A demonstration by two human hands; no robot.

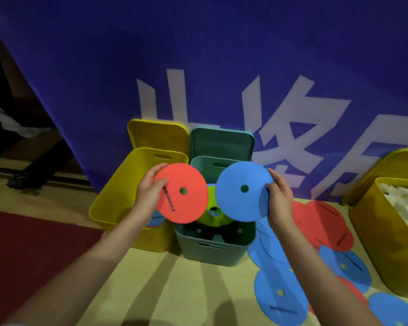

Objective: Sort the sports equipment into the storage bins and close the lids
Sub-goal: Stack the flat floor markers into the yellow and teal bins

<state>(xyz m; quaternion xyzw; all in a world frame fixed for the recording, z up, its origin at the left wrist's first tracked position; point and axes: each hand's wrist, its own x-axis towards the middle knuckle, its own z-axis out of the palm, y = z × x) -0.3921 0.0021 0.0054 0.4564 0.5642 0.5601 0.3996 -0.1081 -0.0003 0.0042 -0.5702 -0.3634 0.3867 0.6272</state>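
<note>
My left hand (149, 196) grips a flat red disc (186, 201) by its left edge, above the gap between the yellow bin (118, 196) and the green bin (212, 248). My right hand (279, 198) grips a blue disc (240, 196) by its right edge, above the green bin. Both discs have a centre hole. A lime-green disc (211, 208) lies inside the green bin, and a blue disc (156, 220) shows in the yellow bin. Both bins stand with no lid on; a yellow lid (158, 135) and a green lid (222, 142) lean upright behind them.
Several blue discs (278, 295) and red discs (320, 222) lie scattered on the floor to the right. Another yellow bin (386, 243) at far right holds white shuttlecocks (405, 203). A blue banner (198, 67) hangs behind the bins. A dark red mat (28, 250) covers the floor at left.
</note>
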